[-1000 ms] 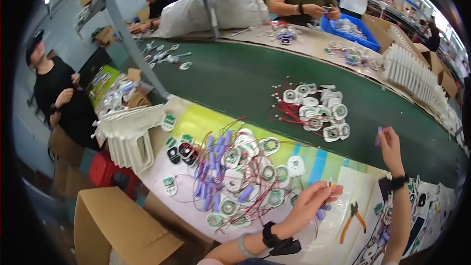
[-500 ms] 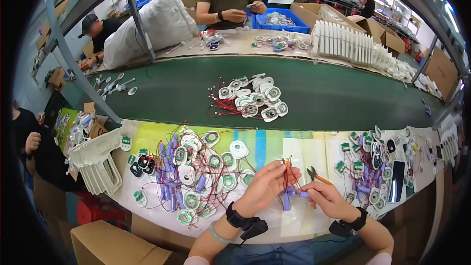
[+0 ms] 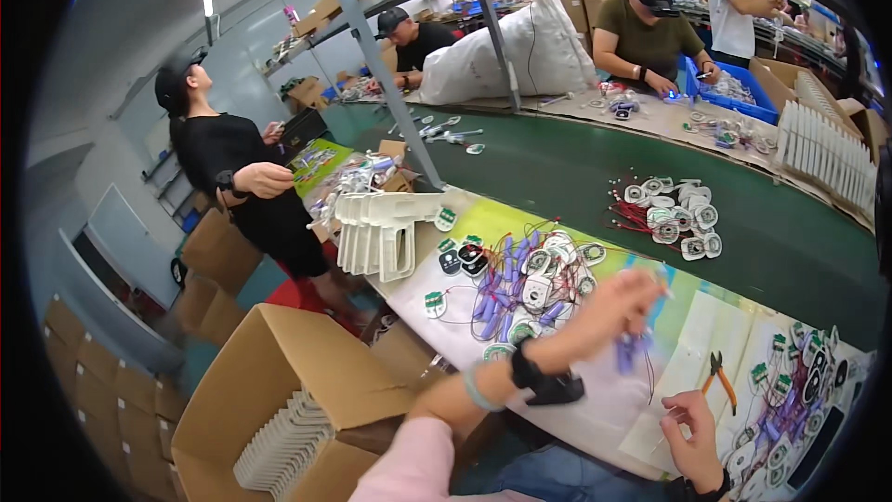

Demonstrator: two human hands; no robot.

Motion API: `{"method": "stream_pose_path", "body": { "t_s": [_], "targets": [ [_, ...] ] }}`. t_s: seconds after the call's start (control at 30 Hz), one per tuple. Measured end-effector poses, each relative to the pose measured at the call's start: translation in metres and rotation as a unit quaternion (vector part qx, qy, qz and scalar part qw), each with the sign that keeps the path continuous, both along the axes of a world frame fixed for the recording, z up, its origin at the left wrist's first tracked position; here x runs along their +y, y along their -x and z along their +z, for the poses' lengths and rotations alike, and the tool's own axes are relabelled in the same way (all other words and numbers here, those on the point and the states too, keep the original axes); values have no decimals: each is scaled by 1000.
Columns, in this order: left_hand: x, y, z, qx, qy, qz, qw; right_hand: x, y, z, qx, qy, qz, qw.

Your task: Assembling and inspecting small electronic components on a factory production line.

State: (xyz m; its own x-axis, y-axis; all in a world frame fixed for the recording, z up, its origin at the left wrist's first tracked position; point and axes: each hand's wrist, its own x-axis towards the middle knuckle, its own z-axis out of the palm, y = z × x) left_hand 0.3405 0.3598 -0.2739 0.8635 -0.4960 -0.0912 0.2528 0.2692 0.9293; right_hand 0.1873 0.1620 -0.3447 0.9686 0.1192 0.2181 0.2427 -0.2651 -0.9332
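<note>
Through motion blur, the left hand [image 3: 621, 311] appears closed on a wired bundle of purple cylinders [image 3: 629, 355] above the white-covered worktable [image 3: 606, 412], presumably keeping its leads untangled, while the empty right hand [image 3: 691, 437], loosely curled, thumb and forefinger apart, lies near orange-handled metal pliers [image 3: 728, 395].

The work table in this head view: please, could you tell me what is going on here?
Someone is handling small wired parts at a table. The left hand, blurred, has purple cylinders hanging below it. The right hand is loosely curled near the pliers, with nothing visible in it. A heap of parts lies on the table, beyond the left forearm, and white round parts lie on the green belt.
</note>
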Motion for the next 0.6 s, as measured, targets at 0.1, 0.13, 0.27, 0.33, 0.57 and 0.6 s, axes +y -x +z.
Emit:
{"method": "stream_pose_path", "body": {
  "t_s": [0.1,0.13,0.27,0.33,0.57,0.6],
  "targets": [
    [62,-17,74,-105,-65,80,989,-17,18,6,-12,33,33,999],
    [80,-28,81,-171,-86,106,976,-25,27,8,59,49,23,997],
    [167,-57,105,-254,-193,315,894,-31,36,-1,187,4,21,982],
    [221,-63,103,-244,-180,379,874,-32,37,-2,194,25,62,979],
    [293,-72,34,-171,-148,451,864,-34,39,-13,149,20,49,987],
    [288,-69,27,-144,-154,455,865,-35,39,-14,160,26,47,986]
  ]
}}
